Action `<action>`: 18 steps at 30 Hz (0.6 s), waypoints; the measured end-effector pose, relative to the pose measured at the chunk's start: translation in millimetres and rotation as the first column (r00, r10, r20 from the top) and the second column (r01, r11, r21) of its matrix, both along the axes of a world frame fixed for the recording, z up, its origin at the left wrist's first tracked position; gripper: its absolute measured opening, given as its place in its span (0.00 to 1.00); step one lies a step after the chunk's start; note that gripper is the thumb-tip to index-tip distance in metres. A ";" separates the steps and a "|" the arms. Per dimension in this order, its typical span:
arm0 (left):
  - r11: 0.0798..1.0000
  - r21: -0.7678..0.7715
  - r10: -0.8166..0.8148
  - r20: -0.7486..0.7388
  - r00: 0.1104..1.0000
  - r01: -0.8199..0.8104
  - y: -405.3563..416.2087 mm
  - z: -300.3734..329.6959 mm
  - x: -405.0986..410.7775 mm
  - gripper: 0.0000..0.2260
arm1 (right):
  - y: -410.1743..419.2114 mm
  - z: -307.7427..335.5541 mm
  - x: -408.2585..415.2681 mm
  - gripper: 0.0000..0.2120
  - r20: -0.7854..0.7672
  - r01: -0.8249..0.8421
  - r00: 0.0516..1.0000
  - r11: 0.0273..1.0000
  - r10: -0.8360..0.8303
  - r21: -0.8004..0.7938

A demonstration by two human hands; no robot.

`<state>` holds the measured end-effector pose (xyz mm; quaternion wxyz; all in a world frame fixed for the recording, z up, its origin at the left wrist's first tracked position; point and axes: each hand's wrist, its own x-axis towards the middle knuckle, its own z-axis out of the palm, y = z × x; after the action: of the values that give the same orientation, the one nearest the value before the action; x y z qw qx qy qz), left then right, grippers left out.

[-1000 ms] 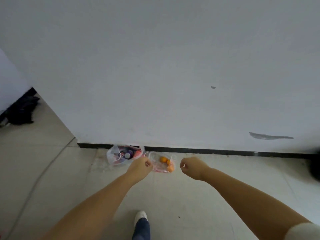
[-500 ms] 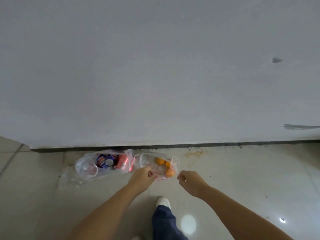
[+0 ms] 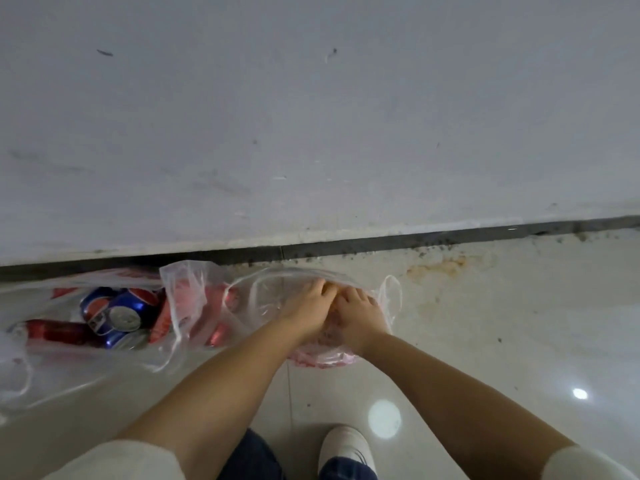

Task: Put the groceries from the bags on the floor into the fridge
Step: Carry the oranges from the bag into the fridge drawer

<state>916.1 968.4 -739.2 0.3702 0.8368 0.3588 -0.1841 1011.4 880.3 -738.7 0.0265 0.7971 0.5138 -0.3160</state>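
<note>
Two clear plastic bags lie on the floor against the wall. The left bag holds blue and red drink cans. Both my hands are down inside the right bag, which has red print on its underside. My left hand and my right hand touch each other, fingers curled downward over the bag's contents. The oranges that were in this bag are hidden beneath my hands, so I cannot see what the fingers hold. The fridge is out of view.
A white wall with a dark baseboard runs just behind the bags. Glossy pale floor tiles spread to the right, with a rust-coloured stain near the baseboard. My white shoe stands below the bags.
I have bent much closer to the floor. Both hands went from hovering just short of the right bag to reaching down inside it, covering the oranges.
</note>
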 end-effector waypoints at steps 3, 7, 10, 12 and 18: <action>0.984 0.043 -0.169 -0.077 0.983 0.173 3.1 -13.4 16.5 0.19 | -3.1 -14.9 23.8 0.30 0.054 0.064 0.997 0.998 -0.063 -0.016; 0.957 0.022 -0.277 -0.218 0.936 0.289 11.3 -20.2 25.3 0.25 | -8.1 -28.5 47.7 0.28 0.041 0.160 0.987 0.978 -0.156 -0.138; 0.944 0.041 -0.308 -0.238 0.921 0.326 9.6 -23.6 19.6 0.28 | -8.0 -34.5 55.7 0.27 0.037 0.155 0.988 0.969 -0.151 -0.192; 0.931 0.092 -0.328 -0.217 0.919 0.354 6.9 -22.6 13.4 0.28 | -6.7 -32.6 55.8 0.27 0.031 0.167 0.986 0.971 -0.164 -0.171; 0.968 0.058 -0.234 -0.150 0.961 0.245 -2.9 48.7 -10.1 0.23 | -5.7 54.6 27.4 0.25 -0.053 0.206 0.976 0.975 -0.211 -0.088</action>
<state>905.9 965.4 -690.5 0.2868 0.8724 0.2870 -0.2727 1038.9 874.6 -684.0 0.0098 0.8346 0.4146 -0.3624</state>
